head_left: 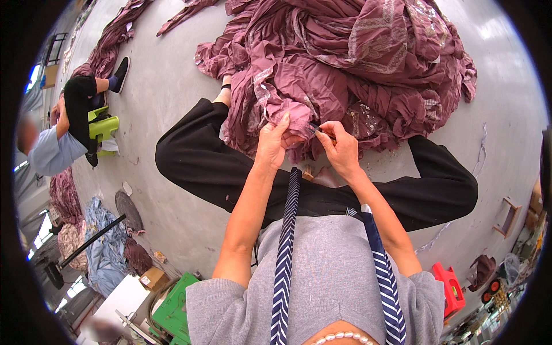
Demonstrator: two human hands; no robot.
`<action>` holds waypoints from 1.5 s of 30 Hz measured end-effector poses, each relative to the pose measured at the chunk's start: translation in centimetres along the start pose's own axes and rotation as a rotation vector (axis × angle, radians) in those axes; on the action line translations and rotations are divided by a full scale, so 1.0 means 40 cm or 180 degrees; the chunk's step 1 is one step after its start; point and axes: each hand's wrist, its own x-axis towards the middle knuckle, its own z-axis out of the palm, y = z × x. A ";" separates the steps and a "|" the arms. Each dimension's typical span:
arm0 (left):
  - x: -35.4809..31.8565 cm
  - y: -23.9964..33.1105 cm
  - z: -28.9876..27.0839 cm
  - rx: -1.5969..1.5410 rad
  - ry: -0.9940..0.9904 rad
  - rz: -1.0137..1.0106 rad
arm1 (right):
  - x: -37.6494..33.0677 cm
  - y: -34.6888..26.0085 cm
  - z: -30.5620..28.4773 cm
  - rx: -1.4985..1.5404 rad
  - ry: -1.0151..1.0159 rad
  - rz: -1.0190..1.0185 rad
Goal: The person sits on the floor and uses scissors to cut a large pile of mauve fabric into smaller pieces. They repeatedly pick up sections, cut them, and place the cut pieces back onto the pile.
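Note:
A large heap of mauve fabric [339, 86] with silvery sequined and patterned bands lies on the floor in front of me, between my spread legs. At its near edge, my left hand [272, 142] pinches a fold of this fabric between thumb and fingers. Just to the right, my right hand [340, 148] is closed around small dark thread snips [314, 130], mostly hidden by the fingers. Their tip points left and meets the fabric beside my left fingers. Whether the blades are apart is too small to tell.
At the far left a person [57, 146] sits by a lime-green stool [103, 127] with more mauve cloth. Blue fabric [104, 247], a cardboard box [153, 279] and a green machine [177, 307] are at lower left. A red plastic stool [448, 290] stands behind me on the right.

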 end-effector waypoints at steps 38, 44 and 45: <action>0.050 0.004 -0.009 0.0290 0.0295 0.0074 | 0.025 0.064 -0.013 0.4145 -0.0652 0.2309; 0.080 0.032 0.051 0.0877 0.0112 0.0112 | 0.059 0.047 0.001 0.2961 -0.0745 0.1812; 0.089 0.036 0.071 0.1064 -0.0025 0.0150 | 0.072 0.038 0.009 0.2397 -0.0705 0.1497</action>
